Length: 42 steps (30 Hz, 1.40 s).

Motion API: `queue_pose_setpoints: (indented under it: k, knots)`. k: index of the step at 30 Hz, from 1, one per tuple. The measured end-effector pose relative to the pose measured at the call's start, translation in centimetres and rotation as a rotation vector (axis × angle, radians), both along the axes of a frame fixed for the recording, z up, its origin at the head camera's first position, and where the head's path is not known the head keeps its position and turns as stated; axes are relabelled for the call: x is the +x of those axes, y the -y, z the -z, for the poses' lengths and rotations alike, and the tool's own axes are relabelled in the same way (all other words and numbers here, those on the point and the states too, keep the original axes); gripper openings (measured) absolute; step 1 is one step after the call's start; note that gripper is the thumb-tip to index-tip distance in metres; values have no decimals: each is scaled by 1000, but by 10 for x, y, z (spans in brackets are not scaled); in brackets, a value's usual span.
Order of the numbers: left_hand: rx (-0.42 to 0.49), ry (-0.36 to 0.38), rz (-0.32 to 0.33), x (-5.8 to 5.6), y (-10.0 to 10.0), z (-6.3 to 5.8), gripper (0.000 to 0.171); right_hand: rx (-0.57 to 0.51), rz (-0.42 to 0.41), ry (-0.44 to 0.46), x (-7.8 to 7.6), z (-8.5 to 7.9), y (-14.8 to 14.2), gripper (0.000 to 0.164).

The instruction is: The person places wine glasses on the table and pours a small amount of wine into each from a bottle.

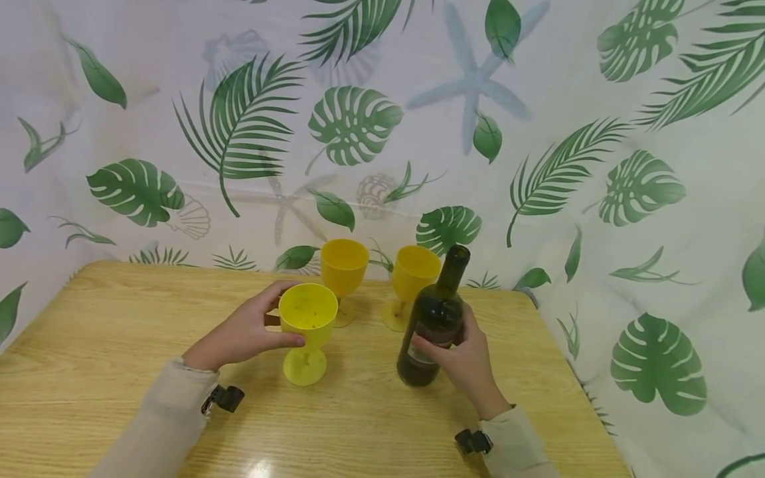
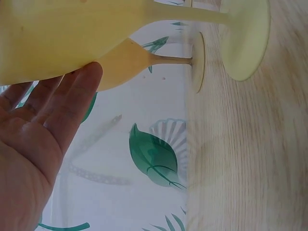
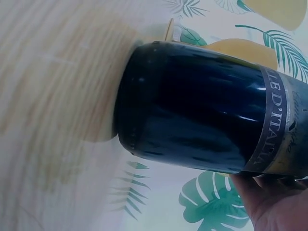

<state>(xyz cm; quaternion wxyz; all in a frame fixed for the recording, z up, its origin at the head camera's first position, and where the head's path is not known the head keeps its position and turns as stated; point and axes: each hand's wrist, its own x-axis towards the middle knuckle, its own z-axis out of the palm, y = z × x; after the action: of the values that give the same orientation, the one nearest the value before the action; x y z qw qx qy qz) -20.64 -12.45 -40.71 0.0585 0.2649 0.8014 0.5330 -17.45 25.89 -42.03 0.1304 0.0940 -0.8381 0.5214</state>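
A bright yellow goblet point(image 1: 307, 325) stands upright before me, my left hand point(image 1: 254, 332) round its bowl, thumb on the near side and fingers behind. In the left wrist view, fingers point(image 2: 79, 96) lie against the pale goblet bowl point(image 2: 72, 33). To the right, my right hand point(image 1: 463, 355) grips a dark wine bottle point(image 1: 439, 309) by its labelled body. The bottle's neck leans right in the head view. Its base point(image 3: 139, 96) is at or just above the table; I cannot tell which. Part of the label is hidden by my thumb.
Two orange-yellow goblets, one on the left point(image 1: 344, 265) and one on the right point(image 1: 412, 272), stand upright near the wooden table's point(image 1: 346, 431) back edge. The bottle partly covers the right one. A leaf-patterned curtain point(image 1: 382, 186) hangs behind and at the sides.
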Motion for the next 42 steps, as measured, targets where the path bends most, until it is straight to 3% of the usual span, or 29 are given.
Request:
queue_pose_setpoints:
  k: [21,30,42]
  knots:
    - [-3,-30,27,-2,1,-8,82,77,50,27,5,-11,7,86]
    - [-6,5,57,0,1,-10,83,144,71,45,8,-16,11,90]
    - [-18,-1,73,1,1,-11,82,337,155,-113,11,-16,20,94]
